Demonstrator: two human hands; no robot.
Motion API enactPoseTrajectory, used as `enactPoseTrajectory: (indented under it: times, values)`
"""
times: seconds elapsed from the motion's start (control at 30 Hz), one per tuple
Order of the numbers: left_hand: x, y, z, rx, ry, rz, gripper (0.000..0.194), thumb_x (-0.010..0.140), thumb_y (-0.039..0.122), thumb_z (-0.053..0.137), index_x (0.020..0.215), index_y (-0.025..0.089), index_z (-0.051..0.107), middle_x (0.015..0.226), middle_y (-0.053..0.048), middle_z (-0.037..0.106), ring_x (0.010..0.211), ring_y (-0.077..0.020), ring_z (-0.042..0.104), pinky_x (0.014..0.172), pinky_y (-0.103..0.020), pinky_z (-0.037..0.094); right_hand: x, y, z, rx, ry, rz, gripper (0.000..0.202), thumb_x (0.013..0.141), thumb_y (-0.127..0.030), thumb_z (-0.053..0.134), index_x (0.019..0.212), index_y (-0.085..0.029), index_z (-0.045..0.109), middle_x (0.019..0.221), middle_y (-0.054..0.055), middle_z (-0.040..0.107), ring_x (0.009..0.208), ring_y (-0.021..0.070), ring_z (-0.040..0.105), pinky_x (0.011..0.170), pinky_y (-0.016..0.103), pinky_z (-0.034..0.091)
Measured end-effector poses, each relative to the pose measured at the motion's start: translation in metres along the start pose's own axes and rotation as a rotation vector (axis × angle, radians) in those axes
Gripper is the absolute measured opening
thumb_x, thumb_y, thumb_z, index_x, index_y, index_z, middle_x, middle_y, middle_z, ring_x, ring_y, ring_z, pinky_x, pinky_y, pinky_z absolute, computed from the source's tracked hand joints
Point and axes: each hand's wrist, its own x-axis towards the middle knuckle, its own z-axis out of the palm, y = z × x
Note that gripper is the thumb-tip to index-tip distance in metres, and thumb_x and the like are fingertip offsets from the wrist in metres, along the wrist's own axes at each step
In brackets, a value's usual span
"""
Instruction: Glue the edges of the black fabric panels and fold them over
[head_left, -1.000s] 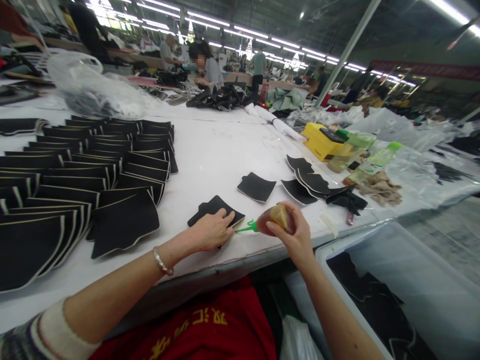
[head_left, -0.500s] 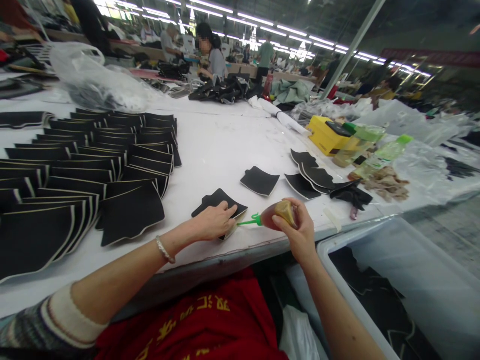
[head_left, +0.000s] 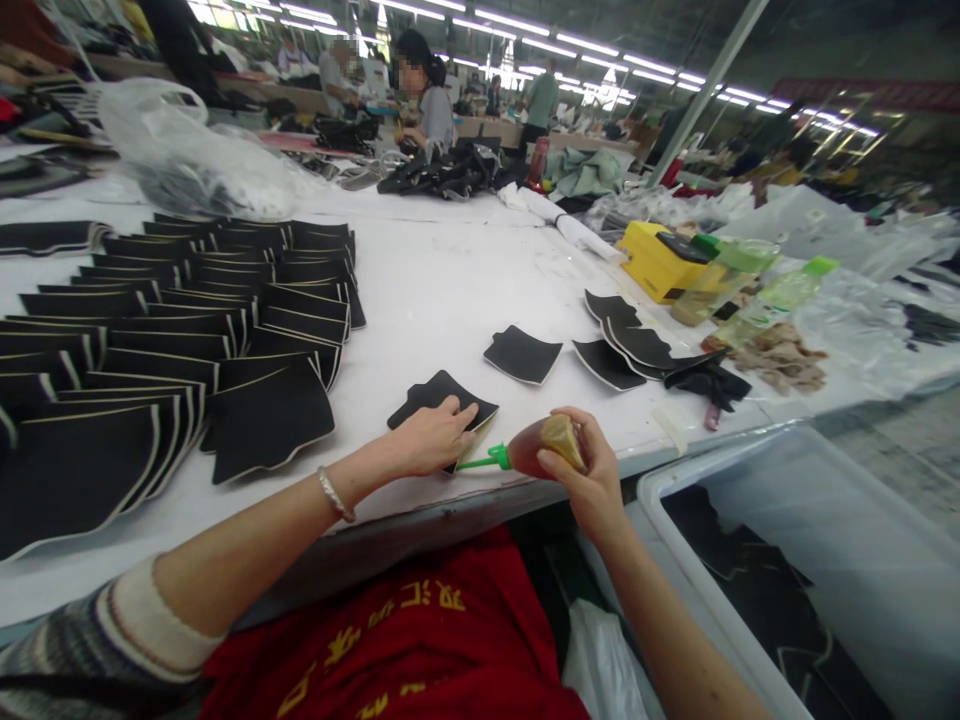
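A black cut piece with a pale edge (head_left: 435, 388) lies near the front edge of the white table. My left hand (head_left: 433, 437) rests on it, fingers apart and pressing down from above. My right hand (head_left: 592, 470) is wrapped round a squeeze bottle (head_left: 531, 447) of brownish liquid, tipped on its side. Its thin green nozzle (head_left: 484, 459) points left, with the tip at the piece's lower right edge. Another black piece (head_left: 523, 355) lies flat just beyond, and several more (head_left: 634, 345) overlap to the right.
Rows of overlapping black pieces (head_left: 270, 415) cover the table's left. At the right are a yellow box (head_left: 651, 262), plastic bottles (head_left: 787, 300) and a crumpled cloth (head_left: 784, 358). A white bin (head_left: 862, 510) holds black pieces below right. People work in the background.
The bottle in my right hand has moved slightly left and towards me, and its nozzle tip has slid down along the piece's edge. My left hand stays on the piece.
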Motion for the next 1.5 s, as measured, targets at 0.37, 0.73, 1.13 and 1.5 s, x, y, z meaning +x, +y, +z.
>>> enactPoseTrajectory:
  times: [0.37, 0.73, 1.13, 1.5]
  values:
    - [-0.002, 0.002, -0.003, 0.010, -0.025, 0.000, 0.036, 0.095, 0.018, 0.034, 0.106, 0.015, 0.068, 0.144, -0.017, 0.041, 0.108, -0.0305, 0.045, 0.063, -0.034, 0.054, 0.005, 0.005, -0.010, -0.044, -0.023, -0.045, 0.052, 0.073, -0.041, 0.077, 0.117, -0.026, 0.055, 0.106, 0.003, 0.061, 0.096, 0.0241, 0.059, 0.088, 0.039, 0.048]
    - [0.001, 0.004, -0.009, -0.018, -0.073, -0.030, 0.042, 0.098, 0.019, 0.027, 0.105, 0.014, 0.068, 0.148, -0.014, 0.041, 0.110, -0.0295, 0.047, 0.067, -0.036, 0.054, 0.027, 0.009, -0.023, -0.216, 0.133, -0.210, 0.055, 0.073, -0.042, 0.078, 0.119, -0.026, 0.053, 0.113, 0.003, 0.059, 0.103, 0.0248, 0.058, 0.093, 0.041, 0.045]
    - [0.000, 0.006, -0.010, -0.069, -0.083, -0.071, 0.039, 0.096, 0.020, 0.030, 0.109, 0.015, 0.066, 0.150, -0.013, 0.037, 0.117, -0.0297, 0.046, 0.074, -0.035, 0.051, 0.021, 0.014, -0.017, -0.087, 0.131, -0.080, 0.053, 0.071, -0.040, 0.078, 0.116, -0.025, 0.056, 0.111, 0.004, 0.060, 0.102, 0.0250, 0.057, 0.097, 0.043, 0.043]
    - [0.001, -0.020, -0.011, -0.222, 0.184, -0.385, 0.048, 0.083, 0.021, 0.052, 0.131, 0.013, 0.051, 0.126, -0.014, 0.054, 0.113, -0.0270, 0.051, 0.092, -0.034, 0.046, 0.002, 0.012, -0.032, 0.832, 0.367, 0.594, 0.039, 0.066, -0.043, 0.080, 0.100, -0.026, 0.071, 0.108, 0.003, 0.071, 0.093, 0.0236, 0.070, 0.069, 0.034, 0.064]
